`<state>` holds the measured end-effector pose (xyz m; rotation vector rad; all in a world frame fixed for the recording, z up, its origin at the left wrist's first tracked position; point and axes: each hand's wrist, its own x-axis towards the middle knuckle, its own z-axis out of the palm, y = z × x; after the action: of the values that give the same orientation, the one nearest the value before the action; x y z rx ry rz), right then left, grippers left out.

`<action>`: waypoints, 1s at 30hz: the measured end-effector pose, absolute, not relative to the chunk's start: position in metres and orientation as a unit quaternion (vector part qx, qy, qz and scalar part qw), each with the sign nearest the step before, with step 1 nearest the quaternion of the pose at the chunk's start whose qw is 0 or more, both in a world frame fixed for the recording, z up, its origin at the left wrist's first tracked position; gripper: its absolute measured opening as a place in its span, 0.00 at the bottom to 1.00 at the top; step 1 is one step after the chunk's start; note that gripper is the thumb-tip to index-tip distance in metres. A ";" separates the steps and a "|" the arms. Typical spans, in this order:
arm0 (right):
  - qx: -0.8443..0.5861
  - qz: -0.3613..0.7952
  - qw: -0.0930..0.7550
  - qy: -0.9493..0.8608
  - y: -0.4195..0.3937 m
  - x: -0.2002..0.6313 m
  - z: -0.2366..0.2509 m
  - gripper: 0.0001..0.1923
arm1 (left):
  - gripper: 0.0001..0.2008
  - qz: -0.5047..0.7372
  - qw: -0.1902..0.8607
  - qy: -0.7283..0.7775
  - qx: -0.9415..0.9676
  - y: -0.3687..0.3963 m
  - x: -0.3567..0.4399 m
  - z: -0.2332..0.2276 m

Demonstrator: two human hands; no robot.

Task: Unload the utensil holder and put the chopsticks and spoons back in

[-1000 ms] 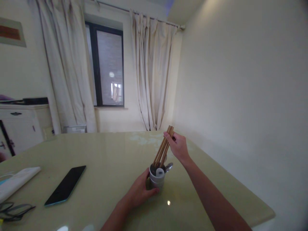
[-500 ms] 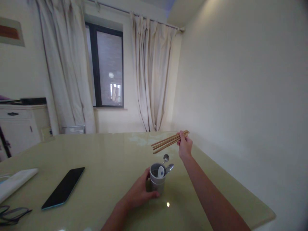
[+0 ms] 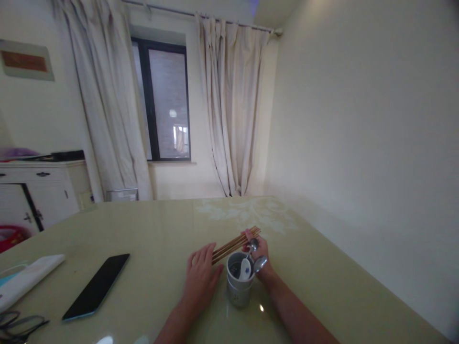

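Behind the cup, my right hand grips a bundle of several wooden chopsticks near their right ends; spoons partly cover this hand. My left hand is beside the cup on the left, thumb apart from the fingers, with the chopsticks' left tips at its fingers; whether it touches them I cannot tell. The grey cup stands upright on the table. In it lean a spoon with a round metal bowl, another metal spoon and a white piece with a blue mark.
On the glossy table, a black tablet-like device lies to the left. Beyond it are a white flat object and eyeglasses. A wall runs along the right side; a white cabinet stands back left.
My left hand has let go of the cup and moved up to the chopsticks' left tips. My right hand has brought the chopsticks lower and leftward, behind the cup. The view has shifted slightly.
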<state>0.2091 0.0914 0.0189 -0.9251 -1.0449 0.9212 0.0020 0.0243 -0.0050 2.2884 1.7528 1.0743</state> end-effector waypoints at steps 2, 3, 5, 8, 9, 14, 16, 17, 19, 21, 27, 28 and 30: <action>-0.410 0.431 0.646 -0.478 0.087 0.204 0.017 0.28 | 0.25 0.275 -0.002 0.587 0.762 0.024 0.003 0.000; -0.410 0.442 0.635 -0.483 0.084 0.202 0.016 0.26 | 0.24 0.242 -0.014 0.599 0.763 0.024 0.004 0.003; -0.404 0.463 0.614 -0.496 0.079 0.199 0.015 0.24 | 0.23 0.183 -0.024 0.621 0.762 0.024 0.003 0.010; -0.395 0.483 0.597 -0.503 0.074 0.197 0.017 0.23 | 0.24 0.114 0.010 0.635 0.764 0.024 -0.003 0.019; -0.393 0.483 0.599 -0.504 0.073 0.198 0.018 0.22 | 0.24 0.101 0.030 0.636 0.765 0.024 -0.005 0.021; -0.381 0.466 0.616 -0.508 0.069 0.208 0.025 0.24 | 0.29 0.108 0.116 0.615 0.773 0.019 -0.014 0.026; -0.380 0.456 0.616 -0.517 0.066 0.210 0.027 0.25 | 0.26 0.121 0.134 0.607 0.774 0.018 -0.014 0.028; -0.379 0.453 0.616 -0.521 0.065 0.211 0.028 0.25 | 0.25 0.123 0.138 0.606 0.774 0.018 -0.014 0.030; -0.376 0.451 0.617 -0.524 0.065 0.211 0.027 0.26 | 0.22 0.114 0.135 0.608 0.774 0.017 -0.012 0.032; -0.377 0.452 0.618 -0.522 0.066 0.210 0.025 0.25 | 0.21 0.091 0.113 0.618 0.773 0.018 -0.012 0.032; -0.392 0.452 0.622 -0.505 0.071 0.206 0.018 0.26 | 0.27 0.089 0.008 0.648 0.756 0.022 -0.023 0.025; -0.393 0.456 0.623 -0.499 0.071 0.207 0.018 0.27 | 0.27 0.090 0.003 0.659 0.747 0.023 -0.026 0.024; -0.393 0.465 0.626 -0.487 0.071 0.209 0.019 0.28 | 0.28 0.092 0.000 0.682 0.725 0.025 -0.035 0.022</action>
<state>0.2086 0.0706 0.0186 -0.9020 -1.1175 1.0660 -0.0352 0.0247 0.0218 2.2791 2.1439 0.2888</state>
